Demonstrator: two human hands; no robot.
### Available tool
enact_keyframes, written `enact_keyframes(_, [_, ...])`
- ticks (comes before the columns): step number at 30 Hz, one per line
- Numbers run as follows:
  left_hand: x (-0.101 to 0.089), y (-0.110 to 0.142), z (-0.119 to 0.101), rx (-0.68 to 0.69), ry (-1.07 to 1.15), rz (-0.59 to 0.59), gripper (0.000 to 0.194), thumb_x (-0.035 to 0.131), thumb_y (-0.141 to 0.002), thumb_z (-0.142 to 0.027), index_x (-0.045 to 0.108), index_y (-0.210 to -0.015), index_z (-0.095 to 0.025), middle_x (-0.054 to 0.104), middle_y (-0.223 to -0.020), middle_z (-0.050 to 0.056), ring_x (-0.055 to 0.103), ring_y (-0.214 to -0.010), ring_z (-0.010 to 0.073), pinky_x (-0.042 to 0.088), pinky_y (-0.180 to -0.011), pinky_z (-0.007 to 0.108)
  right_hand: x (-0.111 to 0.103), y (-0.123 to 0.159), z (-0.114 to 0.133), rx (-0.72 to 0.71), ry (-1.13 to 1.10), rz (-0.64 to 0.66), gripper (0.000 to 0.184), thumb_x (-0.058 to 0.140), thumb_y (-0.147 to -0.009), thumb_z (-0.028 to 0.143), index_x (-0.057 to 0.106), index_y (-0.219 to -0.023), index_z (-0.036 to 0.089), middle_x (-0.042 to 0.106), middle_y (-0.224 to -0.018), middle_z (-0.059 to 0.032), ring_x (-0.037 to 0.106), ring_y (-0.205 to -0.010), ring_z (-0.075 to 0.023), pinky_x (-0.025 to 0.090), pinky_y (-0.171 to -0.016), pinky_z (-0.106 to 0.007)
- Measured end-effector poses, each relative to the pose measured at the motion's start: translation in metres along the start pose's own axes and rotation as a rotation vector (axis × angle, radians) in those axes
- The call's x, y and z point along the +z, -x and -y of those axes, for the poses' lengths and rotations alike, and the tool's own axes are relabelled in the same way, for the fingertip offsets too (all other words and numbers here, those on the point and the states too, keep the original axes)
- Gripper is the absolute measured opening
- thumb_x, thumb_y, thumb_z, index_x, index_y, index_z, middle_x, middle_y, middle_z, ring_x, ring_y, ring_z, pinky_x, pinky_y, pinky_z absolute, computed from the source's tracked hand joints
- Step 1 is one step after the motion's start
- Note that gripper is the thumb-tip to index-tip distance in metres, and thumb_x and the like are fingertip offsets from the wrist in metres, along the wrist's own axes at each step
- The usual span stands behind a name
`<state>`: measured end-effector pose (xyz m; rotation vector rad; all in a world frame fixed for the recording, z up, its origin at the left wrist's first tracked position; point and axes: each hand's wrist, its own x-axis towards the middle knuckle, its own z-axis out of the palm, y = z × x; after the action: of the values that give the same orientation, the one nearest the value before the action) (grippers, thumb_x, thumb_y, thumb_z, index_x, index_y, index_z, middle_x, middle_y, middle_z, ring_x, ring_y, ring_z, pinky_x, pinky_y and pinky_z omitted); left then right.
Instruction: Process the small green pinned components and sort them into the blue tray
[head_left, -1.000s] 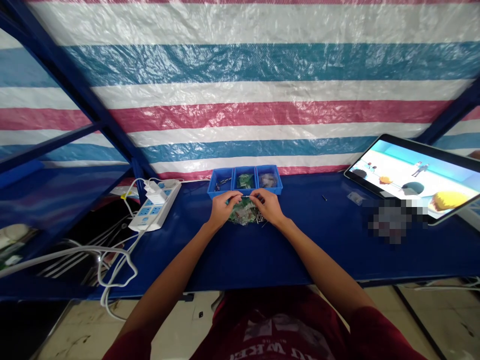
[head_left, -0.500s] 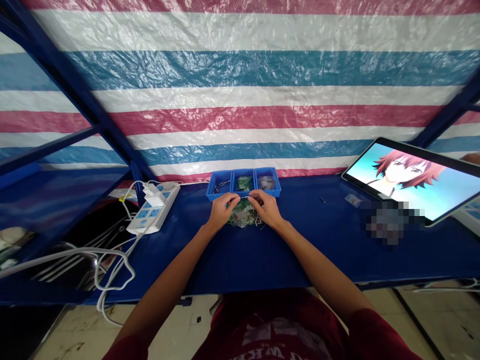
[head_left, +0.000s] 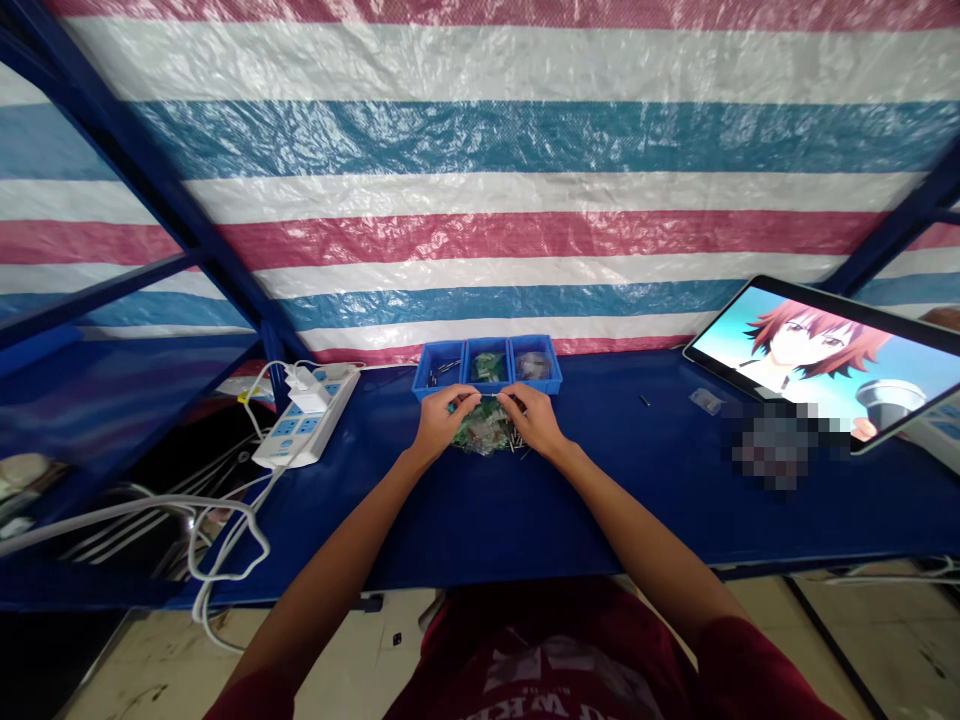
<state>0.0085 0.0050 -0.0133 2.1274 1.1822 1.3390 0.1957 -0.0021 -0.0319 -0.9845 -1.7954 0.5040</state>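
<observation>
My left hand [head_left: 438, 417] and my right hand [head_left: 535, 420] face each other above the blue table, fingertips pinched. Between them runs a short, thin, light-coloured rod [head_left: 489, 396], one end in each hand; its exact kind is too small to tell. Under the hands lies a clear plastic bag with green parts [head_left: 481, 432]. Several slim metallic, dark-tipped pieces [head_left: 516, 440] lie beside it, partly behind my right hand. Just beyond stands a blue three-compartment bin [head_left: 555, 383]: slim rods on the left, green bagged items in the middle, clear bagged pieces on the right.
A white power strip [head_left: 319, 430] with a plugged-in charger and loose cables [head_left: 225, 575] is at the left. To the right are a small dark piece [head_left: 644, 400], a small clear bag [head_left: 706, 401], a blurred patch and a tilted screen [head_left: 825, 350]. Striped sheeting [head_left: 525, 235] hangs behind.
My hands stay almost in place, still pinching the thin rod; the right fingers shift slightly. The picture on the screen has changed.
</observation>
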Motion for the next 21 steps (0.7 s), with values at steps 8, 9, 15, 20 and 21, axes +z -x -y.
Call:
enact_keyframes(8, [-0.0011,0.0001,-0.0059,-0.024,0.043,0.020,0.028,0.054,-0.090,-0.038,0.065,-0.074,-0.018,0.069,-0.071,0.002,0.063,-0.065,0.0150,0.050,-0.067,0.025,0.0011,0.0006,-0.0016,0.032,-0.040,-0.012,0.028,0.049,-0.093,0.044,0.064,-0.099,0.021,0.067,-0.084,-0.0045,0.060,-0.063,-0.0153,0.048,-0.059,-0.027])
enact_keyframes(9, [-0.0012,0.0001,-0.0066,-0.026,0.050,0.023,0.029,0.054,-0.090,-0.038,0.064,-0.072,-0.017,0.068,-0.070,0.002,0.063,-0.065,0.0150,0.050,-0.067,0.025,0.0009,0.0005,-0.0014,0.024,-0.042,-0.013,0.028,0.048,-0.093,0.044,0.064,-0.096,0.021,0.067,-0.084,-0.0045,0.060,-0.064,-0.0154,0.048,-0.060,-0.026])
enact_keyframes(15, [-0.0006,0.0007,-0.0066,-0.038,0.078,0.039,0.033,0.054,-0.090,-0.039,0.065,-0.069,-0.017,0.068,-0.068,0.002,0.063,-0.064,0.0154,0.051,-0.067,0.026,-0.0003,0.0005,0.0007,-0.014,-0.013,-0.002,0.032,0.044,-0.095,0.045,0.063,-0.090,0.020,0.066,-0.082,-0.0047,0.060,-0.067,-0.0161,0.047,-0.063,-0.027])
enact_keyframes(20, [0.0008,0.0002,-0.0026,-0.062,0.104,-0.032,0.024,0.064,-0.082,-0.041,0.071,-0.082,-0.018,0.073,-0.080,0.004,0.066,-0.070,0.0173,0.052,-0.068,0.027,-0.0008,0.0004,0.0014,-0.012,0.008,0.005,0.036,0.040,-0.097,0.045,0.063,-0.087,0.020,0.066,-0.080,-0.0051,0.062,-0.073,-0.0179,0.048,-0.065,-0.028])
enact_keyframes(21, [0.0010,0.0000,-0.0019,-0.065,0.114,-0.039,0.024,0.065,-0.081,-0.041,0.071,-0.081,-0.017,0.073,-0.080,0.004,0.065,-0.069,0.0173,0.052,-0.067,0.027,-0.0006,0.0004,0.0011,-0.013,0.008,0.004,0.036,0.040,-0.097,0.045,0.063,-0.086,0.020,0.066,-0.080,-0.0052,0.062,-0.074,-0.0181,0.048,-0.066,-0.028])
